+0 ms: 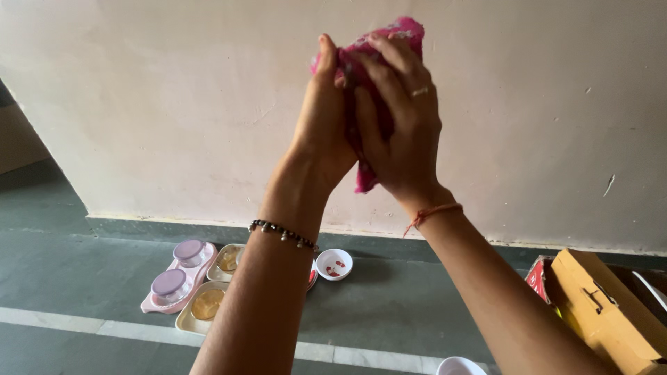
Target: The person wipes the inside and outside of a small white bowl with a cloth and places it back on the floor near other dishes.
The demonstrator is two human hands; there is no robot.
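A: State the position of the hands.

B: Both are raised in front of the wall [139,104], above the floor [83,278]. The left hand [323,118] and the right hand [399,125] press palm to palm around a pink cloth [365,173].

A: Grip state?

B: Each hand is closed on the cloth. The left fingers point up along its near side; the right fingers [389,69] wrap over the far side. The cloth shows at the top, above the fingertips, and at the bottom, below the palms. Judged from the flat, opposed palms, the cloth is being squeezed or rolled between them; that pressure is what holds it up.

A: Worn items?

B: One bead bracelet [283,235] on the left wrist, one orange thread [432,214] on the right wrist, one ring [421,90] on a right finger.

A: Items on the floor, with counts.

B: Near the wall edge: one pink tray [154,305] with two lidded jars [169,283], kept together in its recesses. Just beside it, one cream tray [186,323] with two filled sections showing; the left arm hides the rest. One white bowl [334,264] stands to its right. At the right edge, one cardboard box [604,305]. At the bottom edge, one white rim [460,365], cut off; its kind cannot be told.
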